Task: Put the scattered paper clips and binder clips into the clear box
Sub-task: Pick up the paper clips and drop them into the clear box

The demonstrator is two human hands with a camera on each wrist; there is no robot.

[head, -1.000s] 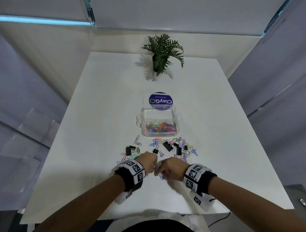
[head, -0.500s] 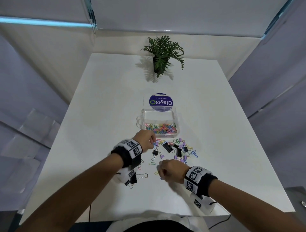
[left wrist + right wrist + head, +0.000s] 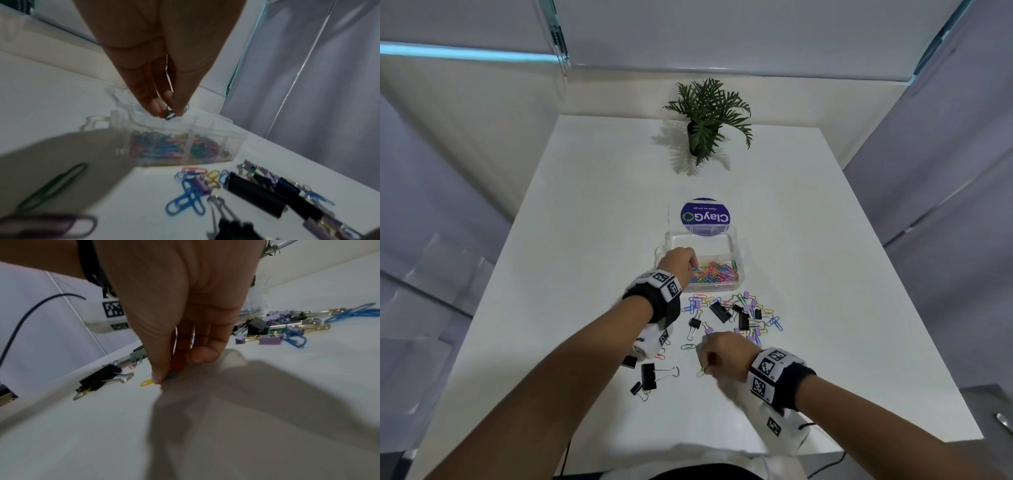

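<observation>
The clear box sits mid-table with several coloured paper clips inside. My left hand hovers over its left side, fingertips pinching a dark green paper clip. A heap of scattered paper clips and black and lilac binder clips lies just in front of the box. My right hand is down at the table nearer me, thumb and fingers pinching a blue paper clip beside a yellow paper clip.
The box's lid with a round blue label stands open behind it. A potted plant is at the far edge. Black binder clips lie near my left forearm. A green paper clip lies between the hands.
My left hand has travelled from the near pile forward to above the box, carrying a clip. My right hand stayed near the table's front, working at the small clips there.
</observation>
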